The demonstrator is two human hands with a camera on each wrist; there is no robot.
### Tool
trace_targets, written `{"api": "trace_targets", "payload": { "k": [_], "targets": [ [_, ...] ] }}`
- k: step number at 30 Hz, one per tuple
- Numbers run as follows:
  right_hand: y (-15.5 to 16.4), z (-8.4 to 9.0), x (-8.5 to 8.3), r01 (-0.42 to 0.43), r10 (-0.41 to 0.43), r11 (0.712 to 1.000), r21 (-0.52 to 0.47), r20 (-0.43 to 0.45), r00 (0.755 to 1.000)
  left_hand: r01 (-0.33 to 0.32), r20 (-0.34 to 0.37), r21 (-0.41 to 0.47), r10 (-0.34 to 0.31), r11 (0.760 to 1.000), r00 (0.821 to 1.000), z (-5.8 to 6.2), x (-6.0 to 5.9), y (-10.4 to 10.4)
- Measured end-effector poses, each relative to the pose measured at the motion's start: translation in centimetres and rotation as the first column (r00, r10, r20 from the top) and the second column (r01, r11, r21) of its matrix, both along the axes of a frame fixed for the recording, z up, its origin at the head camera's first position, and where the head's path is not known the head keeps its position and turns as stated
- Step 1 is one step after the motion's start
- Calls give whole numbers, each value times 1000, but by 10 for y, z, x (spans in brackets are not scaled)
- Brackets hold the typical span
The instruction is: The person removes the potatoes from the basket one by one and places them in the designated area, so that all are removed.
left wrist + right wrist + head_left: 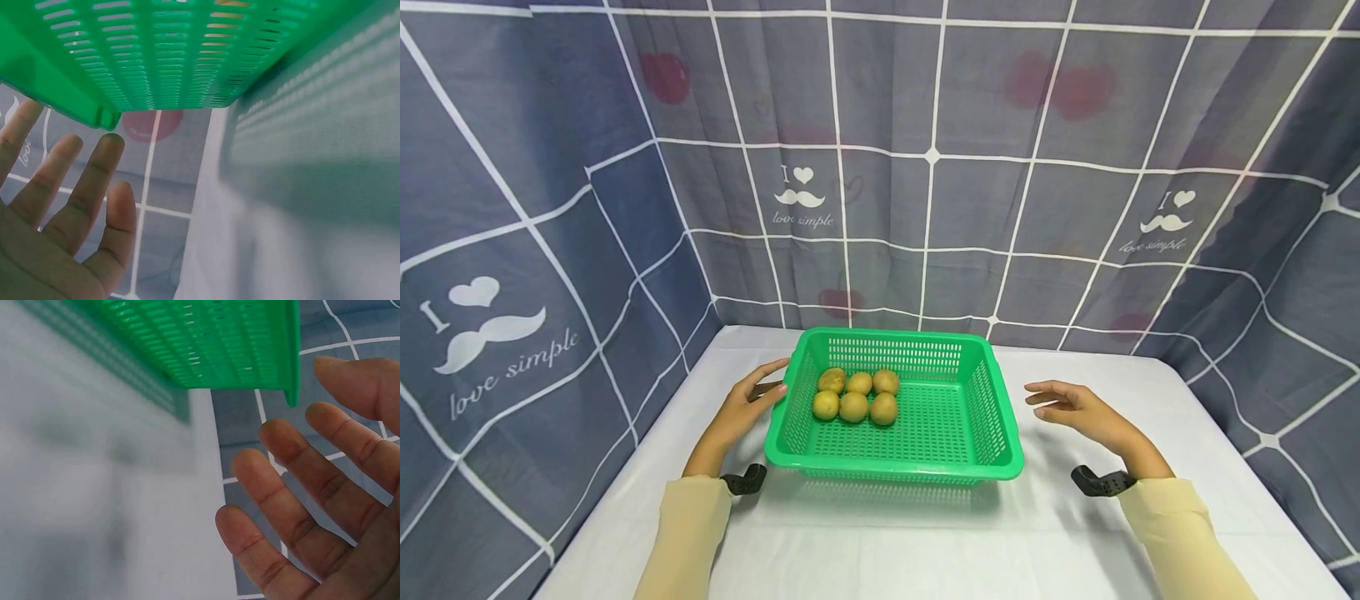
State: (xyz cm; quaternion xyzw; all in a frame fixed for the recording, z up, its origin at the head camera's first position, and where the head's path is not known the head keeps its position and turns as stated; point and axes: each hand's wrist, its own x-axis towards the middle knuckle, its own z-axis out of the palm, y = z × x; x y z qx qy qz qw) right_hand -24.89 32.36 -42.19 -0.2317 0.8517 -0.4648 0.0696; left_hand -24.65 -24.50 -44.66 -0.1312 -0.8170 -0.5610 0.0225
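Green plastic's used for the slotted basket (934, 429) on the counter (880, 558), so it's probably light and kinda flexy despite six round fruits (853, 407), best gripped by both side rims (1006, 400), left fingers (90, 178) and right fingers (281, 503) being relaxed, nothing grasped.

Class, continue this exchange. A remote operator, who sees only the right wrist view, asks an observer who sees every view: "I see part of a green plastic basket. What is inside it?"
Observer: Six round, yellow-brown pieces of produce.
Operator: How do they lie?
Observer: In two rows of three, towards the left end of the green plastic basket.
Operator: And where is the left hand?
Observer: At the left rim of the green plastic basket, fingers extended; whether it bears any weight, I cannot tell.
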Motion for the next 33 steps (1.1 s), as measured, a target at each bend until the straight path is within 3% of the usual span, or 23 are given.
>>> {"api": "trace_targets", "payload": {
  "k": [10,16,33],
  "targets": [
    [-7,20,-7,-27,30,999,-46,71,997,49,11,64,-50,997,999,-8,-11,4],
    [-16,29,-15,-32,36,999,-42,89,995,72,53,87,-77,994,996,-12,-14,3],
    [-37,41,-32,-91,94,995,-29,122,988,77,83,105,-86,991,993,-22,-18,5]
  ]
}}
